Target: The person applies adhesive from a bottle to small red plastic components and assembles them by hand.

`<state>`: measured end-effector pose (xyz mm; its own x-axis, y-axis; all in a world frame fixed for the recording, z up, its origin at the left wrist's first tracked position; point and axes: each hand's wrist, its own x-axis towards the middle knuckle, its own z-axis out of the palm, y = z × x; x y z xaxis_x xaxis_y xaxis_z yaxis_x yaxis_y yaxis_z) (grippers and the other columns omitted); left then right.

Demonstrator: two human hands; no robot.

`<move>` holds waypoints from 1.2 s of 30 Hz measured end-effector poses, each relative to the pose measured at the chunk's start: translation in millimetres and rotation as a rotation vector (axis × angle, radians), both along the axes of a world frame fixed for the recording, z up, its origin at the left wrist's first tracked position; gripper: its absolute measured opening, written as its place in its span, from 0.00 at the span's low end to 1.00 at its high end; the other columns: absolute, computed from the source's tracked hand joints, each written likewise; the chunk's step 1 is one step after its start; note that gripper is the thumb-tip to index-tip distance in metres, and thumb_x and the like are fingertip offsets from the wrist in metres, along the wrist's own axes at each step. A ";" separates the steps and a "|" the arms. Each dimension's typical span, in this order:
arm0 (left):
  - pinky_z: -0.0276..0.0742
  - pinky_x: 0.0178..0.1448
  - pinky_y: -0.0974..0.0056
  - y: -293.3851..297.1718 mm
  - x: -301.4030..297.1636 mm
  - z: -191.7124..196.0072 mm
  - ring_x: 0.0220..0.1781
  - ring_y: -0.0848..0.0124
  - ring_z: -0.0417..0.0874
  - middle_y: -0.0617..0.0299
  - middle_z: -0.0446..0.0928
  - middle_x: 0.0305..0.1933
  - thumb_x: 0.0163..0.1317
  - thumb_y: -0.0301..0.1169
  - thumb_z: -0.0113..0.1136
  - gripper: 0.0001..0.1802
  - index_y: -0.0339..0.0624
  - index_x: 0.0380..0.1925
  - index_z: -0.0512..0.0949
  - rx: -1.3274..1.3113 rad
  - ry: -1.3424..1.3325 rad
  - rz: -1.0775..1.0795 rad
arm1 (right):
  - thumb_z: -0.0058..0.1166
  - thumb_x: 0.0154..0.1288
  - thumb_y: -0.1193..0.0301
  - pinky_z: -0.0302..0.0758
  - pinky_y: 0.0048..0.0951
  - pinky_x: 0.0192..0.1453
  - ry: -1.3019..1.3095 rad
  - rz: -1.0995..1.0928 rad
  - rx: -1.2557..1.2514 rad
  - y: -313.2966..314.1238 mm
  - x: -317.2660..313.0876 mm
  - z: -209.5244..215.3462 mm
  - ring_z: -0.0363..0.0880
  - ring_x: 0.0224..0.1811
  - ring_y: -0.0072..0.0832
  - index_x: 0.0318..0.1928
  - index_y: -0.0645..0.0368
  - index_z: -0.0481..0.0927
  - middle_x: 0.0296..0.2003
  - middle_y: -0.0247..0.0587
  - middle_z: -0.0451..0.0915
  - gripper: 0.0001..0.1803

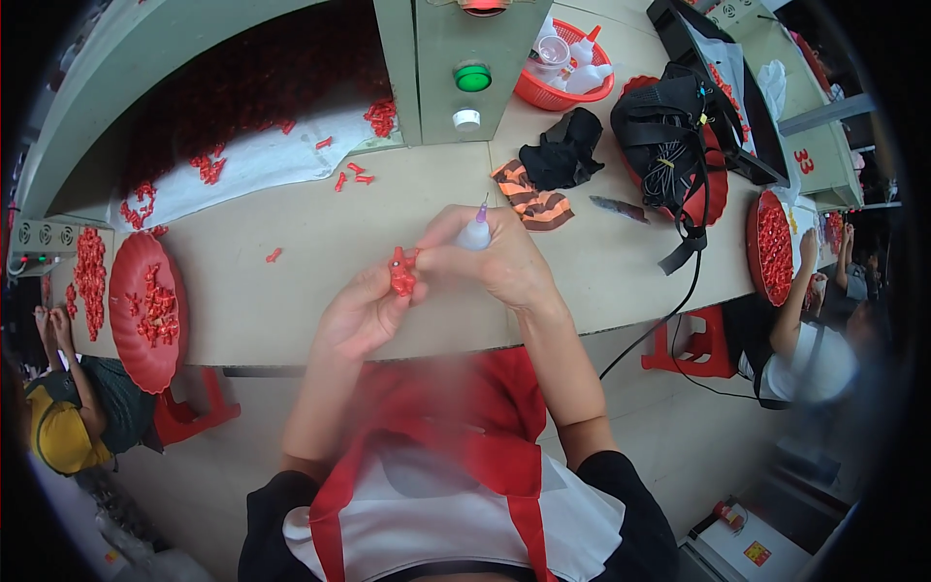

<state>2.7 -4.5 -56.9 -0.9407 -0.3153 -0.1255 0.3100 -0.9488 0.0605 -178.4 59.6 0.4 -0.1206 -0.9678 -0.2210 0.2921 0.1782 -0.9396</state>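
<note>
Over the near part of the table, my left hand (357, 312) is closed on a small red plastic figure (401, 276), holding it by the fingertips. My right hand (516, 264) wraps round a small white squeeze bottle (474, 234) with a purple needle tip that points up. The right thumb and fingertips reach to the red figure's upper side and seem to touch it; whether they pinch a separate small red piece I cannot tell. Loose red pieces (358, 176) lie on the table beyond my hands, and a single red piece (274, 255) lies to the left.
A scalloped red tray (125, 308) with red pieces stands at the left. Ahead is a grey-green machine (441, 114) with a white cloth (254, 190) in its opening. A red basket (545, 96) of bottles, dark cloth (572, 145) and black bag (658, 121) lie right. Other people sit both sides.
</note>
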 end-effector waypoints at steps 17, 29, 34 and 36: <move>0.80 0.52 0.62 4.9 -10.6 -20.6 0.50 0.60 0.77 0.51 0.69 0.50 0.66 0.31 0.45 0.18 0.31 0.52 0.65 0.107 0.098 0.049 | 0.58 0.53 0.78 0.73 0.20 0.35 -0.115 -0.043 0.022 0.4 -0.5 -5.9 0.77 0.28 0.19 0.29 0.62 0.78 0.26 0.35 0.79 0.03; 0.79 0.52 0.62 4.5 -12.8 -15.9 0.50 0.64 0.76 0.54 0.69 0.49 0.67 0.33 0.44 0.20 0.34 0.56 0.62 0.129 0.118 0.097 | 0.61 0.50 0.69 0.74 0.35 0.37 1.448 -0.518 0.291 15.5 -32.8 -37.8 0.78 0.34 0.40 0.34 0.59 0.79 0.33 0.42 0.79 0.11; 0.79 0.51 0.63 5.3 -11.4 -17.6 0.50 0.64 0.76 0.54 0.70 0.50 0.67 0.33 0.44 0.21 0.33 0.56 0.61 0.125 0.114 0.101 | 0.61 0.50 0.68 0.75 0.34 0.34 1.352 -0.776 0.076 12.6 -31.5 -34.4 0.79 0.28 0.40 0.33 0.58 0.80 0.28 0.44 0.79 0.10; 0.79 0.51 0.63 6.4 -10.0 -17.9 0.50 0.64 0.76 0.53 0.70 0.50 0.67 0.33 0.44 0.21 0.33 0.56 0.61 0.121 0.110 0.102 | 0.62 0.49 0.69 0.75 0.33 0.34 1.416 -0.683 0.198 17.7 -35.5 -38.6 0.78 0.25 0.40 0.32 0.59 0.80 0.26 0.44 0.79 0.10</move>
<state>-7.3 1.9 -74.8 -0.9147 -0.3986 -0.0668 0.4034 -0.9105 -0.0912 -213.9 77.3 -38.2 -0.7122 -0.6182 0.3325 -0.6907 0.5329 -0.4887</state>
